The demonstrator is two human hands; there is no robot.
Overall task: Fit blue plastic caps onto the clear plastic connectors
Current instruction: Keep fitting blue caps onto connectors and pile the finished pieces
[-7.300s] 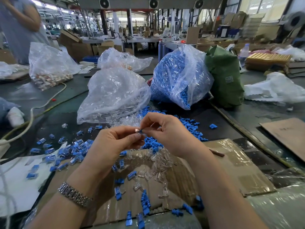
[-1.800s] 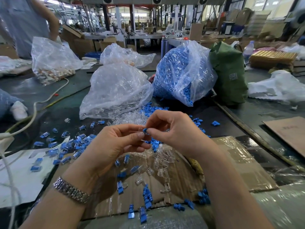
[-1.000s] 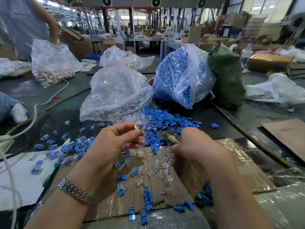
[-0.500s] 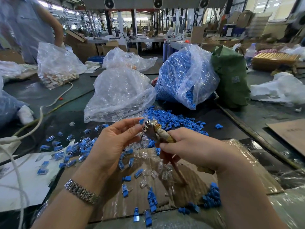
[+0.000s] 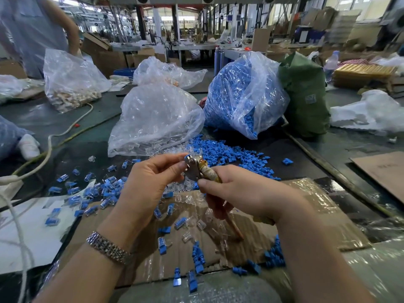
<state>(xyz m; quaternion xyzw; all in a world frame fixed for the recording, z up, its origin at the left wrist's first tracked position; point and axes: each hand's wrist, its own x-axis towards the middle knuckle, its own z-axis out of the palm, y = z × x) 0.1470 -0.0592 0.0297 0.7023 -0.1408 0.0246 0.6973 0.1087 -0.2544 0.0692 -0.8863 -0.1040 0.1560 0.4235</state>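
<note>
A: What's changed in the last second or so?

B: The right hand (image 5: pixel 247 193) has left the pinch it shared with the left and picked up a pair of pliers (image 5: pixel 196 170). A moment ago it was down at the desk among the loose parts; now it's raised, fingers wrapped round the taped handles, metal head brought up to the left grip.

A: And the left hand (image 5: pixel 153 178)?

B: Much as before. Thumb and forefinger are closed in a fine pinch on one small piece, a connector (image 5: pixel 187 155) with a cap, judging by the blue at the fingertips. The piece is mostly hidden, so I can't tell how far the cap is seated.

A: What does that mean for the job?

B: I'd judge hand-fitting is done for this piece and the pliers are there to squeeze the cap home. Whether the head already touches it, I can't say.

A: Which way does it point?

B: Too little shows to be sure. The pliers' long axis runs from low near the right wrist, up and away to the left, ending at the left fingertips.

A: Where's the stock?

B: Loose caps (image 5: pixel 229 154) lie just beyond the grip, finished pieces (image 5: pixel 87 191) left of the left hand, clear connectors on the cardboard (image 5: pixel 317 204) beneath both hands.
</note>
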